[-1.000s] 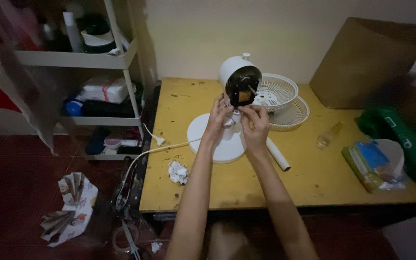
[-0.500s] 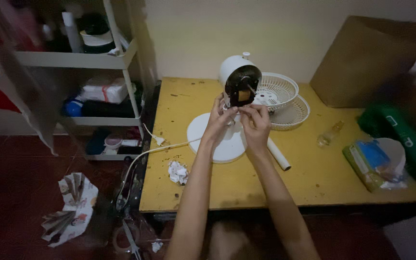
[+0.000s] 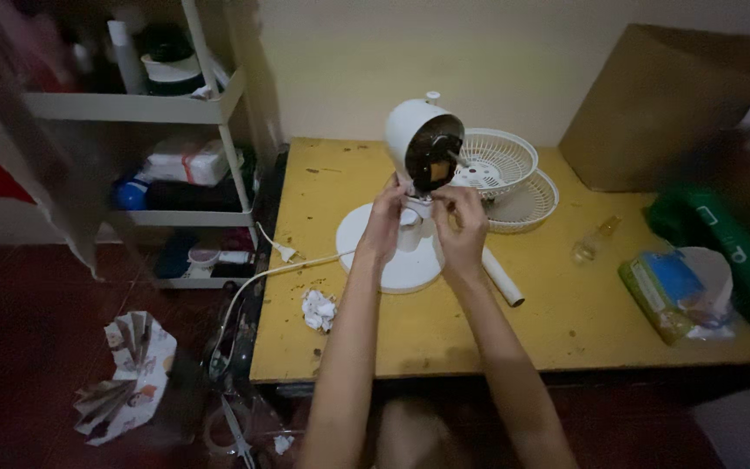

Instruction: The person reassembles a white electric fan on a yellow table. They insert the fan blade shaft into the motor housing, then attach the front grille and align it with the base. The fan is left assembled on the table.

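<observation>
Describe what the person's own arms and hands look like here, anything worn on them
Both arms are bare from the elbows to the fingertips: no sleeves, gloves, watch or bracelets show. The left hand and right hand look slim, with long fingers; in the dim light no rings or markings can be made out. The forearms are slender and come up from the bottom edge of the picture.
</observation>
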